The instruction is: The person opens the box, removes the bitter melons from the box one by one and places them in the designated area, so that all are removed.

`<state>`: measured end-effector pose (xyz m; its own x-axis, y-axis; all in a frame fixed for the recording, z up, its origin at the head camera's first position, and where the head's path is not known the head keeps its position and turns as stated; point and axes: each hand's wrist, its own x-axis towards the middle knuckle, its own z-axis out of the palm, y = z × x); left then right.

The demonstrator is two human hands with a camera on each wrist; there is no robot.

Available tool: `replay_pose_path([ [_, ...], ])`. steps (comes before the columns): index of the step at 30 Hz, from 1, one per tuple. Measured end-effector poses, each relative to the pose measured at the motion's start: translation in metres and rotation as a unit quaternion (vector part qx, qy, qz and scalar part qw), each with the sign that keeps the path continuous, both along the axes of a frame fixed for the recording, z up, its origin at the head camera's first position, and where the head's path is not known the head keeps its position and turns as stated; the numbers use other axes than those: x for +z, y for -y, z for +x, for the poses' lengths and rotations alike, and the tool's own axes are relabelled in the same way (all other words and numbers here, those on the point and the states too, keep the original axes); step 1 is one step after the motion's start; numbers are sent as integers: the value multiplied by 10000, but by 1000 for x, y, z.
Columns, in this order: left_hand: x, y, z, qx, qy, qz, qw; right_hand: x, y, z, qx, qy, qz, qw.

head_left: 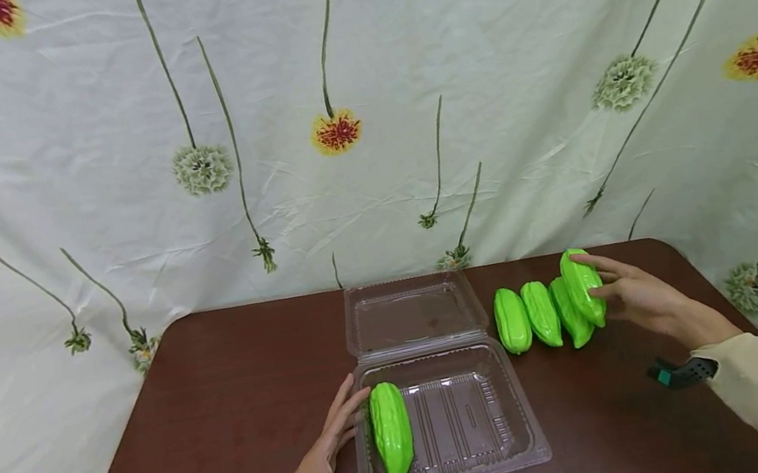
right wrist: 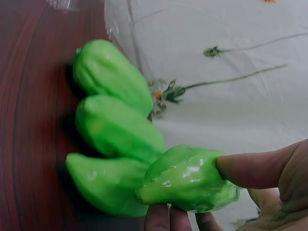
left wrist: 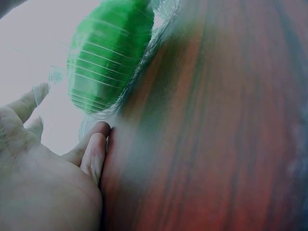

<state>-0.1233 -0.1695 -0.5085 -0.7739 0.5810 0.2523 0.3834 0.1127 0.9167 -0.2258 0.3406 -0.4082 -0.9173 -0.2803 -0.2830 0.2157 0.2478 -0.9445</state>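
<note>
My right hand pinches a glossy, bright green ridged fruit between thumb and fingers, raised at the right end of a row of similar green fruits. In the right wrist view, three others lie side by side on the table behind it. One more green ridged fruit lies lengthwise along the left side of a clear plastic clamshell box. My left hand rests at the box's left edge, thumb and fingers spread apart. In the left wrist view that fruit shows through the ribbed clear wall.
The box's lid is folded back flat toward the table's far edge. Under everything is a dark red-brown wooden table. A pale flower-printed cloth hangs behind it. A dark wristband circles my right wrist.
</note>
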Motion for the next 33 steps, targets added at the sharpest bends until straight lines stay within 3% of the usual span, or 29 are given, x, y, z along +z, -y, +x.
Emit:
replay_pose_path([
  [22, 0, 0, 0, -25, -9, 6, 10000, -28, -29, -1, -368, 212, 427, 9982],
  [33, 0, 1, 0, -26, 15, 1, 10000, -37, -30, 0, -368, 234, 248, 9987],
])
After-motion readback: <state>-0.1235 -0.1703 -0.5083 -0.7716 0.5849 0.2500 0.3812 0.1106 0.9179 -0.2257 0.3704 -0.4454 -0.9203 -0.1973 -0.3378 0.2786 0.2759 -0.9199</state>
